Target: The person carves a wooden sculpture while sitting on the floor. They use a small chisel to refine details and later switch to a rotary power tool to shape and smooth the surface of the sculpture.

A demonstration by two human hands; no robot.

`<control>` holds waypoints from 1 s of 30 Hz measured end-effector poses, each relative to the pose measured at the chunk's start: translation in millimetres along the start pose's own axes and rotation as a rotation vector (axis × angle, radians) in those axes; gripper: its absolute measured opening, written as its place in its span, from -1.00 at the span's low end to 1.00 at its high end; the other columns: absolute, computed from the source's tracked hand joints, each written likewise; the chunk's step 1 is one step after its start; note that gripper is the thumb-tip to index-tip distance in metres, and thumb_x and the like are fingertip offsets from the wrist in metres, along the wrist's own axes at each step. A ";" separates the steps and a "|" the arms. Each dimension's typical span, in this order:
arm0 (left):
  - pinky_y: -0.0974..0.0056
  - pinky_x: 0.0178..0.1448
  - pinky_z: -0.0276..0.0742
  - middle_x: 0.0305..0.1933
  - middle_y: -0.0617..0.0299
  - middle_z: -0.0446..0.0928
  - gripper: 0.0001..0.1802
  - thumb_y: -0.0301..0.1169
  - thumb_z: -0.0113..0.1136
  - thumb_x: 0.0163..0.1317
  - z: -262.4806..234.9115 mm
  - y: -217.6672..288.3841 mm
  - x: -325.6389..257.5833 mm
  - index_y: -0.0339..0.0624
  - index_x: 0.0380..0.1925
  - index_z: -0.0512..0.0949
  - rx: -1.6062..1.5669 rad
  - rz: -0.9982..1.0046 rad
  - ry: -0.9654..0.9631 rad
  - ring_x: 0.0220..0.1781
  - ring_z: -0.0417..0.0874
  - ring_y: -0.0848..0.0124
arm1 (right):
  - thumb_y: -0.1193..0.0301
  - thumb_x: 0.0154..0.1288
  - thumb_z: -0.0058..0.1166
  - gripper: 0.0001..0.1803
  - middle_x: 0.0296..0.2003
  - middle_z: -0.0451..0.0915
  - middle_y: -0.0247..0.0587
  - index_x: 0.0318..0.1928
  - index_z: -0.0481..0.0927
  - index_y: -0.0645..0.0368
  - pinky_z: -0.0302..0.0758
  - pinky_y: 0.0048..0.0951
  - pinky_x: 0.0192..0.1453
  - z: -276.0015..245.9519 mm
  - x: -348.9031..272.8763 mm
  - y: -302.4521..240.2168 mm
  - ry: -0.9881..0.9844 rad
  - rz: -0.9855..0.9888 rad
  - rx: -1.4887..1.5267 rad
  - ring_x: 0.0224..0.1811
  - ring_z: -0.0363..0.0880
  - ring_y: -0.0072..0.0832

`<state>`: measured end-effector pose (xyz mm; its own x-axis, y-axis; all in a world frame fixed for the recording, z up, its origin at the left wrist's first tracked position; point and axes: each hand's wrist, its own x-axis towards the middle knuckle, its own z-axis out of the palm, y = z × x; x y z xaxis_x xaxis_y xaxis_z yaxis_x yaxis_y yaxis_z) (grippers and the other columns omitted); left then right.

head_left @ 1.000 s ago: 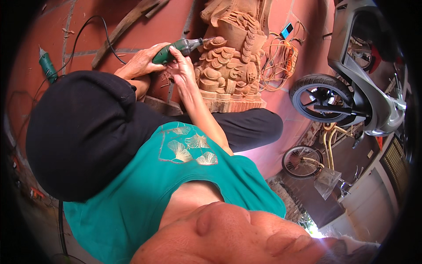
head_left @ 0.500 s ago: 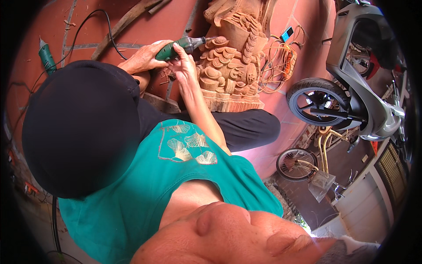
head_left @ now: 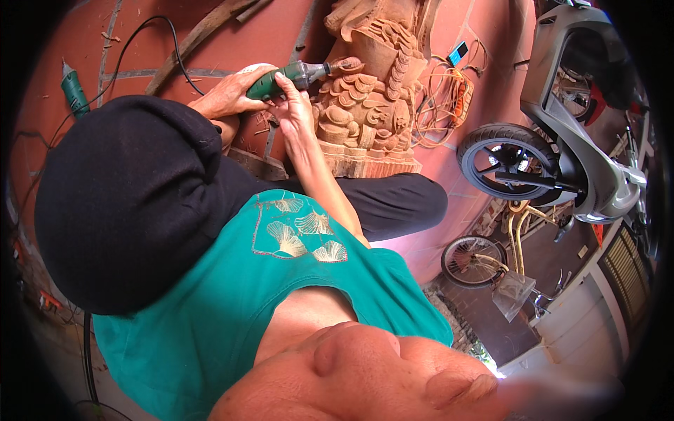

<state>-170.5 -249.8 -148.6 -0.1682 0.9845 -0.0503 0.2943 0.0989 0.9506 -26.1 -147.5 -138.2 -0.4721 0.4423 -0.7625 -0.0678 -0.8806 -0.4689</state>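
A green rotary tool (head_left: 265,87) with a dark grey nose lies across both my hands. My left hand (head_left: 228,95) is wrapped round its rear end. My right hand (head_left: 295,109) grips the tool near its front, fingers curled and thumb on the body. The tool's nose points right, at a carved wooden sculpture (head_left: 365,98) with rounded, coin-like relief and a stepped base. Its tip meets or nearly meets a rounded carved lump (head_left: 347,63); the exact contact is too small to tell.
A second green power tool (head_left: 74,90) lies on the red tiles at left, near a black cable (head_left: 172,31) and a wooden stick (head_left: 200,35). Right of the sculpture are an orange cord (head_left: 439,105) and a phone (head_left: 458,53). A motorbike (head_left: 562,140) and a bicycle (head_left: 516,242) stand farther right.
The tool's nose has shifted slightly right and tilted a little against the carving, both hands still on it. My dark-clad knee at left has shifted slightly, showing folds.
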 end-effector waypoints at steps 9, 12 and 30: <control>0.04 0.34 0.43 0.28 -0.08 0.44 -0.21 -0.30 0.39 0.03 -4.0 1.4 -2.6 -0.19 0.30 0.33 0.000 -0.001 -0.048 0.32 0.47 -0.03 | 0.46 0.16 0.42 -0.56 -0.09 0.59 -0.21 -0.02 0.47 0.09 0.63 0.08 0.00 -3.3 0.9 7.6 -0.013 0.030 0.059 -0.02 0.60 -0.25; 0.03 0.33 0.44 0.31 -0.07 0.42 -0.21 -0.29 0.39 0.05 -6.1 2.6 -4.2 -0.18 0.31 0.32 -0.025 -0.023 -0.061 0.32 0.48 -0.03 | 0.47 0.16 0.42 -0.57 -0.08 0.58 -0.20 -0.02 0.47 0.09 0.62 0.08 0.00 0.1 -2.1 7.1 0.007 0.030 0.061 -0.01 0.60 -0.24; 0.05 0.23 0.51 0.24 -0.07 0.49 -0.18 -0.34 0.38 0.01 -13.5 7.0 -5.5 -0.14 0.34 0.30 -0.068 -0.130 -0.080 0.21 0.57 -0.07 | 0.46 0.18 0.40 -0.56 -0.10 0.58 -0.21 0.02 0.46 0.06 0.62 0.05 0.01 8.0 -0.4 6.9 -0.028 0.048 0.079 -0.03 0.60 -0.27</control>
<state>-180.2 -256.5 -137.5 -0.1241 0.9728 -0.1957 0.2099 0.2185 0.9530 -33.3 -155.1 -137.6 -0.5006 0.3956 -0.7700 -0.1130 -0.9118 -0.3949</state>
